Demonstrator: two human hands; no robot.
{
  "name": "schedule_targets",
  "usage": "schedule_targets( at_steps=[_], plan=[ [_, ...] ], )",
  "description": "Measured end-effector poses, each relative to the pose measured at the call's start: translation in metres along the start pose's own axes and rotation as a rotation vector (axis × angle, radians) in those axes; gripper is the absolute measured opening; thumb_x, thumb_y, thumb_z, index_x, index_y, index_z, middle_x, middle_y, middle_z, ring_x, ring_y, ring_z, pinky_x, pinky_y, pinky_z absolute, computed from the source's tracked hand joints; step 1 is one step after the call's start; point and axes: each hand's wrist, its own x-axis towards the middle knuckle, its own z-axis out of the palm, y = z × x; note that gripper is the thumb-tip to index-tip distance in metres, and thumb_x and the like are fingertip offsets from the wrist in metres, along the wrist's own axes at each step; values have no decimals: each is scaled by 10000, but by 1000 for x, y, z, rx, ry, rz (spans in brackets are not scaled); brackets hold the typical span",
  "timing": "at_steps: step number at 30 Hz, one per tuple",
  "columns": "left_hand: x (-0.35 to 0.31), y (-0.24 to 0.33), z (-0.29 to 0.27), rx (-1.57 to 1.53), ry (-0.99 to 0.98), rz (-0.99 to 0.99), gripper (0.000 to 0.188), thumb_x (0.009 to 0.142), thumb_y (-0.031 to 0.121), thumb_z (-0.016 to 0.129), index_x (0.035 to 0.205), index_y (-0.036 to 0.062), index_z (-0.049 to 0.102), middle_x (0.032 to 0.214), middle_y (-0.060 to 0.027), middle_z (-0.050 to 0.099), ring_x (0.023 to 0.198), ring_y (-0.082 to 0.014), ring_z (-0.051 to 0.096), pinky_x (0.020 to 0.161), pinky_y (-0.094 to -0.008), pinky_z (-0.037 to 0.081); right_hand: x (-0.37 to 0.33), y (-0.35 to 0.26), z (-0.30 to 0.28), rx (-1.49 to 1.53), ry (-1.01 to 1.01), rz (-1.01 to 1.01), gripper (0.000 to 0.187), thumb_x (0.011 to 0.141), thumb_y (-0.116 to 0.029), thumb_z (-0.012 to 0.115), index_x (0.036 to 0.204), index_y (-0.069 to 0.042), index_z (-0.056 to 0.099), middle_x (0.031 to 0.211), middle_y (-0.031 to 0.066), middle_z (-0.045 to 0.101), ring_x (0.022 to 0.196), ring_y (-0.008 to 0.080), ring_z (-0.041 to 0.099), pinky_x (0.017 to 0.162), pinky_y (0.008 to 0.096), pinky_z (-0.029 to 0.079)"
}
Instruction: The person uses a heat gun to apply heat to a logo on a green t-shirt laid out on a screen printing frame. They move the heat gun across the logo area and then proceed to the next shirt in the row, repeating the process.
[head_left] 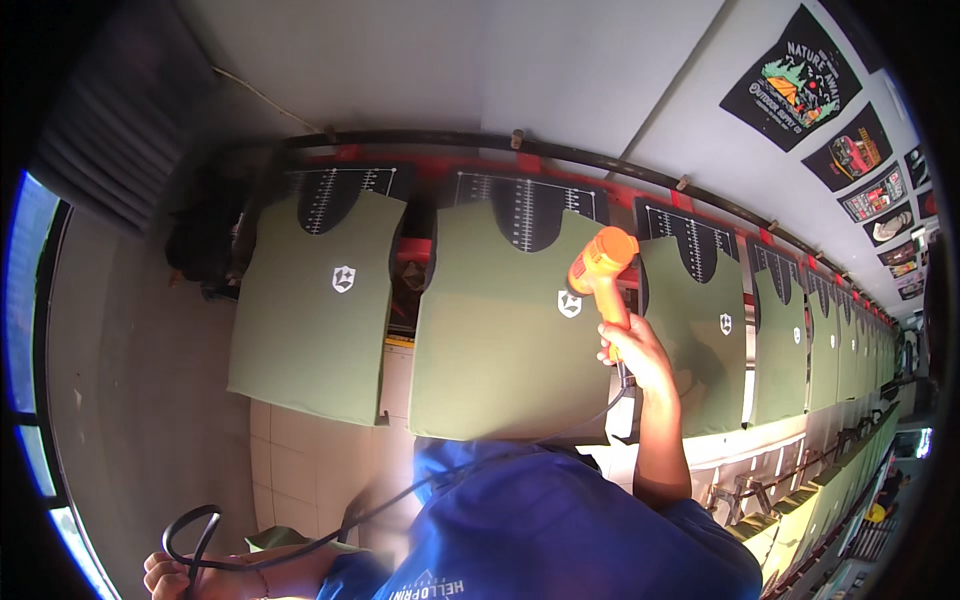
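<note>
The right hand (640,358), right of centre, grips the handle of an orange heat gun (606,255), fingers wrapped round it. The gun's dark nozzle points down and left, close to the white emblem (569,304) on a green shirt (500,330) in the middle of the frame; whether it touches the cloth cannot be told.

A black cord (400,492) leaves the base of the handle and crosses the blue top (560,530) toward the lower left. There the left hand (168,578) is closed round it, a loop of cord standing above the fist.

The shirt lies on a black board (528,225) with white scale marks, showing at its neckline. Another green shirt (310,310) lies to its left, and a row of more (695,340) curves away toward the right edge, each with a white emblem. Posters (792,85) hang on the pale wall (400,70) at the upper right.
</note>
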Motion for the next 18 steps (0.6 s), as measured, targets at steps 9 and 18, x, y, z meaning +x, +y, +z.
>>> schedule_targets(
  at_steps=[9, 18],
  plan=[
    [-18, -16, -60, 90, 10, 30, 254, 900, 198, 486, 694, 75, 568, 661, -92, 559, 630, -255, 543, 572, -378, 436, 5, -1, -18, 11, -131, -13, 151, 890, -155, 619, 897, -31, 533, 721, 15, 543, 585, 111, 586, 521, 256, 488],
    [-26, -16, -83, 116, 31, 41, 252, 893, 188, 488, 683, 74, 568, 661, -97, 563, 630, -264, 552, 571, -383, 442, 12, 7, -25, -48, -170, -54, 154, 890, -139, 616, 948, -21, 536, 760, 18, 550, 609, 108, 593, 550, 256, 506]
  ],
)
